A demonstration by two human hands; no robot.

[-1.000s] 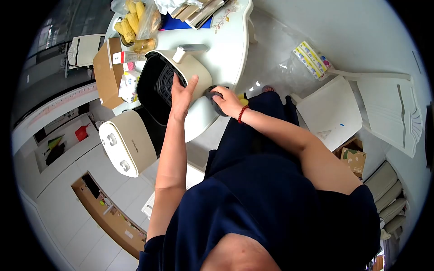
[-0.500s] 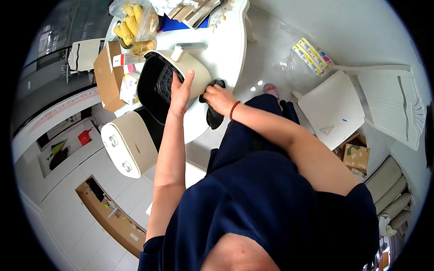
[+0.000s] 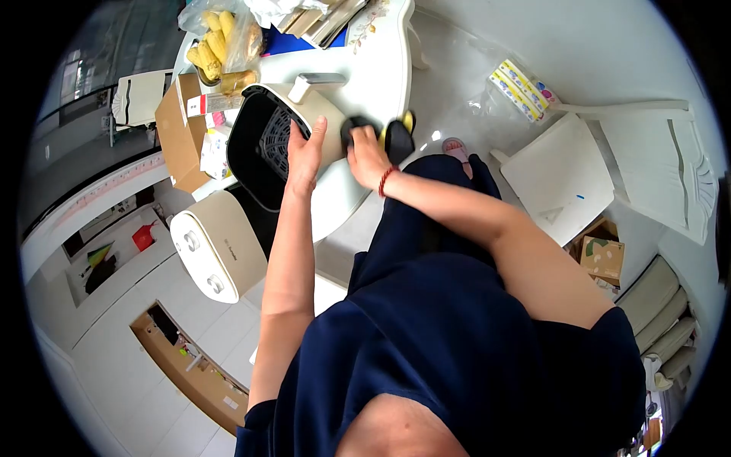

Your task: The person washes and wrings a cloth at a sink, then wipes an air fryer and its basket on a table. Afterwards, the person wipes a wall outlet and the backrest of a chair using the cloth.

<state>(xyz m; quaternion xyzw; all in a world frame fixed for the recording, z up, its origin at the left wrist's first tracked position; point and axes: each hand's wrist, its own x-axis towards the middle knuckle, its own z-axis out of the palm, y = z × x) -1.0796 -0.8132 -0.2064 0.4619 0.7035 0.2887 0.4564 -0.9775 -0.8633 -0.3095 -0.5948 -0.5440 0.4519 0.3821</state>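
Observation:
A cream air fryer basket (image 3: 333, 126) lies tipped on its side on the table, its black interior and slotted tray (image 3: 276, 141) turned to the left and its handle (image 3: 321, 78) at the back. My left hand (image 3: 304, 156) grips the basket's near rim, thumb on the outer wall and the other fingers over the edge. Beside the basket's base, my right hand (image 3: 368, 158) clutches a black cloth (image 3: 399, 142) with yellow parts showing, one end flaring to the right. The portion near my fingers is blurred by motion.
Left of the basket stands the cream air fryer body (image 3: 221, 245) with two knobs. Behind are a cardboard box (image 3: 181, 133), bagged corn (image 3: 215, 47), a glass cup (image 3: 238, 81) and books (image 3: 324, 23). A white chair (image 3: 560, 171) is at the right.
My right hand has shifted slightly left and up with the cloth. The cloth has swung from hanging below the hand to flaring rightward, showing yellow. My left hand keeps its grip.

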